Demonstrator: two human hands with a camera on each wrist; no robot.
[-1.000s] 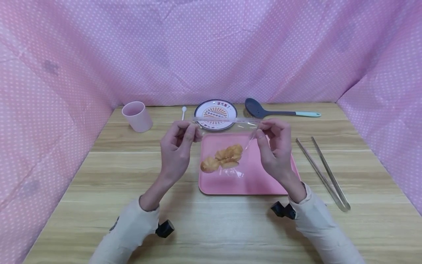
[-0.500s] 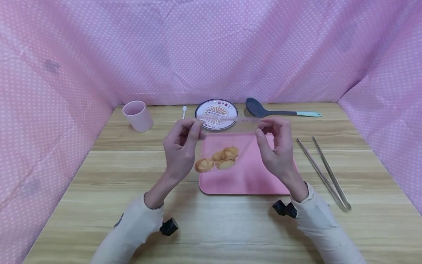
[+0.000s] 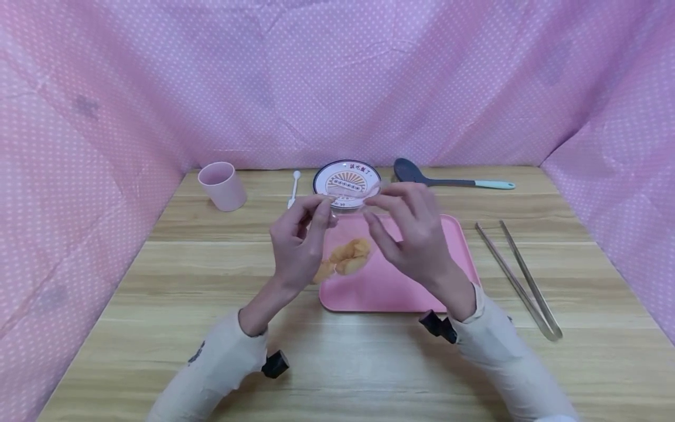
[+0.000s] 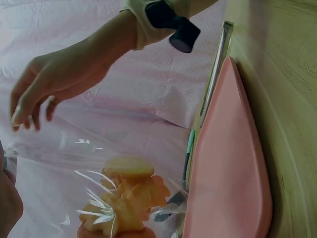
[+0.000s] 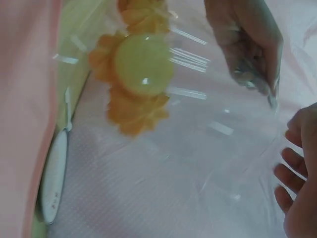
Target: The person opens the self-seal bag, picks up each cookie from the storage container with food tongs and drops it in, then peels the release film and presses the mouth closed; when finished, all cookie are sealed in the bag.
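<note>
A clear plastic bag (image 5: 198,134) hangs in the air above the pink tray (image 3: 406,287), with several golden, flower-shaped cookies (image 3: 350,255) low inside it. My left hand (image 3: 299,243) pinches the bag at its upper left, thumb against fingers. Close to the bag's top edge is my right hand (image 3: 416,240), its fingers spread and loosely bent, thumb apart from the index finger. In the left wrist view, the right hand's fingertips (image 4: 17,119) hold nothing that shows. Beneath the bag, the cookies hang over the tray's left part.
Behind the tray lies a printed plate (image 3: 346,170), with a small white spoon (image 3: 294,187) to its left. A pink cup (image 3: 224,190) stands at the back left. A slotted spoon (image 3: 448,182) lies at the back right, metal tongs (image 3: 519,281) at the right.
My right hand has let go of the bag's right end and moved left, its fingers spreading. My left hand has shifted slightly right. The cookies have swung left and a little lower.
</note>
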